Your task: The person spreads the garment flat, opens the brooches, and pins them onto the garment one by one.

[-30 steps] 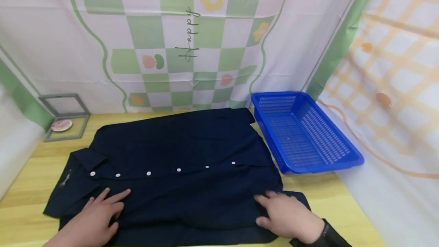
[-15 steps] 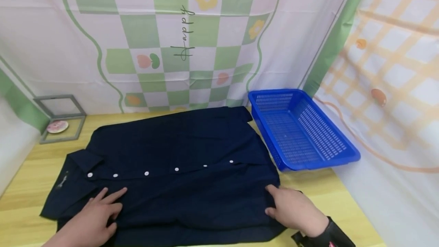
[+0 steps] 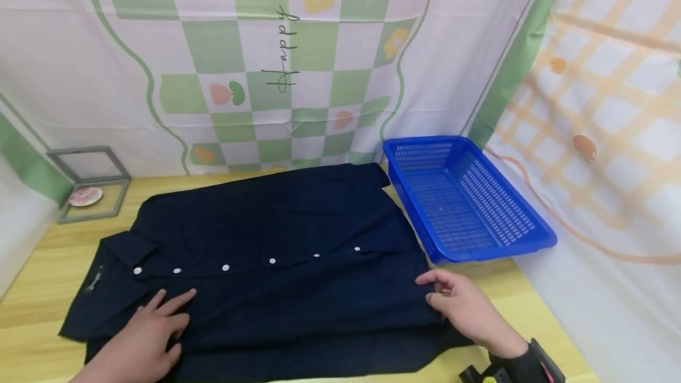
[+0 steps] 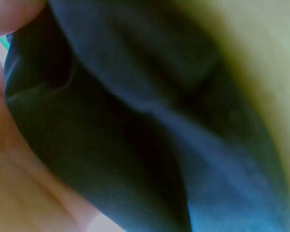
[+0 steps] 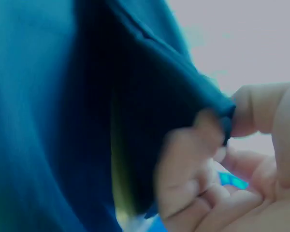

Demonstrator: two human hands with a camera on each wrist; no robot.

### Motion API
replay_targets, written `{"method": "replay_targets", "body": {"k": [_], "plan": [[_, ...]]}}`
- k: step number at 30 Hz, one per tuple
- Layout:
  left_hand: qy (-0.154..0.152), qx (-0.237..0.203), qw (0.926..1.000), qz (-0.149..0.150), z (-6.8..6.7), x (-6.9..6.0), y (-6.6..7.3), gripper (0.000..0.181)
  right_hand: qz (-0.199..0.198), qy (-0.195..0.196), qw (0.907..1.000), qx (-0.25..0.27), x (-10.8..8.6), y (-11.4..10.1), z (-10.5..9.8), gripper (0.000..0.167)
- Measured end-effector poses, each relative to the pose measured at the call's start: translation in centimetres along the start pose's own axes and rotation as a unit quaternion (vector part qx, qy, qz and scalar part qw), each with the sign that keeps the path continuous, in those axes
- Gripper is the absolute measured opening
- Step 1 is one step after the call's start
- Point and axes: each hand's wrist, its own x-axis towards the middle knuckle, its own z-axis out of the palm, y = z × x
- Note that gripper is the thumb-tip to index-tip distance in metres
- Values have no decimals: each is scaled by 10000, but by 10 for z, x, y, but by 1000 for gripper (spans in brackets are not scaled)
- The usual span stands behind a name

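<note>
A dark navy shirt (image 3: 298,306) with white buttons lies on the table, its collar toward the left. My left hand (image 3: 146,336) rests on the shirt's near front below the collar, fingers spread. In the left wrist view that palm (image 4: 24,183) lies beside dark cloth (image 4: 111,145). At the shirt's right hem, my right hand (image 3: 470,312) has its fingers curled at the edge of the cloth. In the right wrist view the thumb and fingers of the right hand (image 5: 222,169) pinch a folded edge of the dark cloth (image 5: 150,96).
A blue perforated basket (image 3: 452,211) stands behind the hem on the right. Behind the collar at the left is a grey frame (image 3: 90,216) with a small round pink piece (image 3: 85,196). Patterned curtains (image 3: 213,46) hang behind and at both sides of the wooden table (image 3: 32,265).
My right hand has moved right from the shirt's front to its hem, and the near hem corner has shifted with it. The left hand has stayed in place on the shirt.
</note>
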Motion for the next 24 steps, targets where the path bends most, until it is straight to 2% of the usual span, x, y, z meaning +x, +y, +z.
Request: {"method": "replay_targets", "body": {"k": [1,3,5,7,8,10,12,13,14,15,17,18,21,24], "plan": [[-7,11,10000,-1,0,0,0,29,2,-161,9992,367,-1,2,-2,34],[-7,26,10000,-22,1,0,0,29,13,-810,9914,1030,-3,6,-5,41],[15,57,10000,-34,1,-1,1,29,-13,-1407,9824,1226,-6,11,-8,41],[39,88,9999,-44,2,-1,1,29,-8,-1736,9778,1176,-8,14,-11,37],[52,94,9999,-64,2,-1,0,29,53,-1800,9772,1123,-9,15,-12,35],[69,94,9999,-90,3,-1,0,30,171,-1610,9848,633,-11,15,-12,32],[68,77,9999,-124,3,-1,0,30,202,-1220,9920,-236,-12,13,-11,36],[71,71,9999,-134,4,-1,0,30,220,-1002,9920,-741,-13,12,-10,40],[51,53,9998,-162,4,-1,0,30,222,-789,9877,-1334,-14,12,-8,47],[49,59,9998,-161,5,-1,0,30,280,-616,9785,-1951,-16,12,-7,53],[50,129,9997,-177,5,0,1,29,375,-458,9519,-3005,-20,13,-4,64],[77,180,9996,-203,5,-1,1,27,433,-484,9399,-3353,-20,13,-3,67],[283,300,9989,-235,6,1,3,23,529,-643,9141,-3968,-24,16,-3,66],[553,451,9970,-287,5,1,9,15,535,-621,9005,-4270,-26,15,-8,58]]}}
